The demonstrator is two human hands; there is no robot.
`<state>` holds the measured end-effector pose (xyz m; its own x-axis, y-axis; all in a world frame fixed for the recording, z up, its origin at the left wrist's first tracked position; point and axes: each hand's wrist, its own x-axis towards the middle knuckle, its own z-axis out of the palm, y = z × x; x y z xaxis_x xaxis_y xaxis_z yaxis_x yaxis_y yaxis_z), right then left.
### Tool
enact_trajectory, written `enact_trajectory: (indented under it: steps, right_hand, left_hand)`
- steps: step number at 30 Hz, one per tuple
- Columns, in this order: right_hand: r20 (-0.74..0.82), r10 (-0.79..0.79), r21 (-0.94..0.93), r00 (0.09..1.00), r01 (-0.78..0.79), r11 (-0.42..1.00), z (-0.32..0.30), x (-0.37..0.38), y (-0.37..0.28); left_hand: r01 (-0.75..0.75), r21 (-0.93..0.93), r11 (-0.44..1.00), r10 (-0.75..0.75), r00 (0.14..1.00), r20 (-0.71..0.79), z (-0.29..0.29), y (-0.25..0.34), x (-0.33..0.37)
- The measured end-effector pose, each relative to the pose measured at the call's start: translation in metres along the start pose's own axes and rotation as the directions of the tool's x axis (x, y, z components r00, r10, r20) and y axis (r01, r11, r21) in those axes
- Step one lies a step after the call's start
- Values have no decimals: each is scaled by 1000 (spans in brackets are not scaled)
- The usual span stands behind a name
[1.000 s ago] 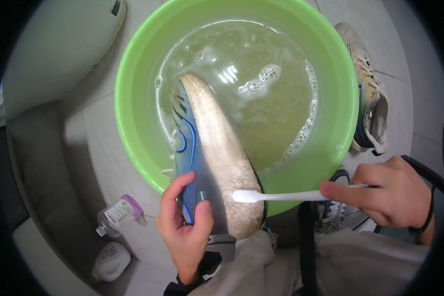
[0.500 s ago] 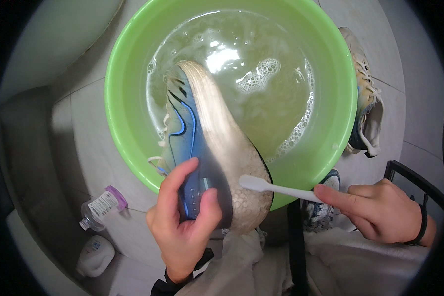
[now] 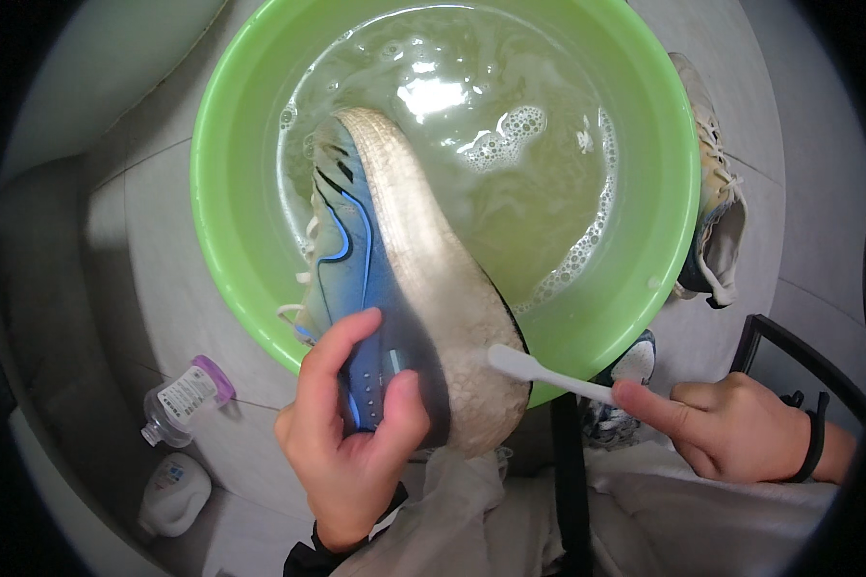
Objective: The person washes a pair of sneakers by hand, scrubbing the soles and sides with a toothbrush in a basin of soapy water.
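A blue and cream sneaker [image 3: 356, 231] lies on its side over the near left part of a green basin [image 3: 245, 279], its pale, dirt-stained midsole turned up toward the right. My left hand [image 3: 351, 423] grips the heel half, thumb and forefinger on the blue side wall. In my right hand [image 3: 731, 423] is a white brush [image 3: 558, 380], with the forefinger stretched along its handle. The brush head rests against the midsole near the heel; its bristles are hidden beneath. Cloudy water with foam patches [image 3: 510, 139] fills the basin.
Right of the basin a second sneaker [image 3: 717, 212] lies on the tiled floor. At the left are a clear bottle with a purple base [image 3: 188, 399] and a white bottle [image 3: 175, 492]. A black frame bar [image 3: 808, 361] stands by my right wrist.
The brush head has shifted slightly right along the midsole toward its edge. My left hand and the sneaker sit a little farther left in view, as do the basin and bottles.
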<state>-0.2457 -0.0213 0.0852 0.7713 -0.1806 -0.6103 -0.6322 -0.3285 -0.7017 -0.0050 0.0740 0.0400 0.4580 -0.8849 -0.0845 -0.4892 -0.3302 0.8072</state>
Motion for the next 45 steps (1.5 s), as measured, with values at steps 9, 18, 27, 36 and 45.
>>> enact_trajectory:
  steps: [9, 18, 27, 36, 45]
  right_hand:
    - [-12, -3, 27, 1000, 3, 1000, 0, 9, 0]
    - [-24, -58, -169, 998, 53, 984, -2, 10, -6]
    - [-17, -45, -103, 999, 43, 994, 2, 6, 0]
    - [52, -3, 43, 999, 1, 999, -1, 12, 4]
    - [-5, -31, -317, 1000, 28, 948, -4, 8, -3]
  left_hand:
    - [17, -7, 1000, -17, 1000, -16, 0, -2, -1]
    - [26, 35, 999, -25, 1000, -12, 2, 4, -1]
    - [149, -124, 981, -154, 987, -34, 5, 7, 0]
    - [116, -60, 991, -117, 993, -8, 5, 9, 1]
    - [207, -140, 968, -212, 977, -21, 6, 10, -1]
